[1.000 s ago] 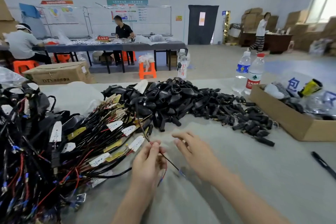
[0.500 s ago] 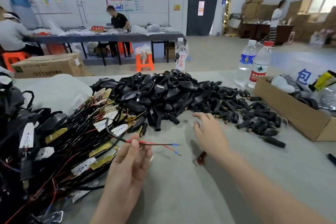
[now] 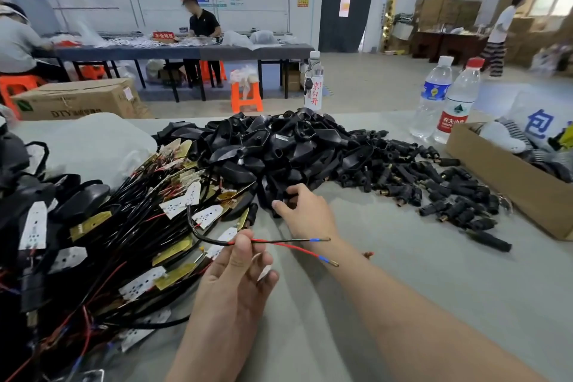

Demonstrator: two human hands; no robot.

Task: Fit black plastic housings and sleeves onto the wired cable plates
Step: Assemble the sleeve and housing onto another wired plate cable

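My left hand [image 3: 238, 270] pinches a black cable [image 3: 204, 236] where its red and black wires [image 3: 288, 243] split; the wire ends point right, above the grey table [image 3: 403, 304]. The cable runs back to a white plate [image 3: 192, 194] in the heap of wired plates [image 3: 102, 242] at my left. My right hand [image 3: 305, 211] reaches into the near edge of the pile of black housings [image 3: 279, 146], fingers curled round one black housing [image 3: 283, 197]. Small black sleeves [image 3: 434, 183] lie scattered to the right of that pile.
A cardboard box [image 3: 508, 177] of odds and ends sits at the right edge. Two water bottles [image 3: 446, 99] and a third bottle [image 3: 313, 84] stand at the table's far side. A white bag [image 3: 86, 146] lies far left. People work at a table behind.
My right hand has moved away from the wire, forward into the housing pile, and closed on a housing. My left hand keeps the cable, its wire ends now pointing right.
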